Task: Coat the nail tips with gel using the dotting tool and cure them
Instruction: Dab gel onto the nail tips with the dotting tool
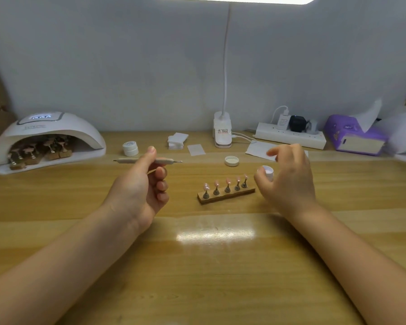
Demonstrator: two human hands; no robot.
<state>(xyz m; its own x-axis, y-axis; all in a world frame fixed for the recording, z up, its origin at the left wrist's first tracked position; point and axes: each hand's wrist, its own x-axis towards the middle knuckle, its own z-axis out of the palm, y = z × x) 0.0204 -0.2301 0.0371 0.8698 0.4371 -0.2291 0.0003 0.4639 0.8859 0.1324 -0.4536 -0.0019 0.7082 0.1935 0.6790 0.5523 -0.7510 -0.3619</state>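
Observation:
My left hand point(141, 186) pinches the wooden dotting tool point(127, 160) between thumb and fingers, holding it level above the table. My right hand point(288, 179) grips a small open white gel jar point(267, 171) just right of the nail stand. Its lid point(231, 160) lies on the table behind. The wooden stand point(225, 195) carries several pink nail tips point(227, 180) on metal pegs. At the far left the white curing lamp point(47, 134) holds more stands of nail tips point(40, 148) under its dome.
A closed white jar point(130, 148), wipe pads point(177, 140) and a loose wipe point(196, 150) lie behind the tool. A clip lamp base point(222, 132), power strip point(290, 137), white paper point(258, 148) and purple tissue box point(355, 137) line the back right.

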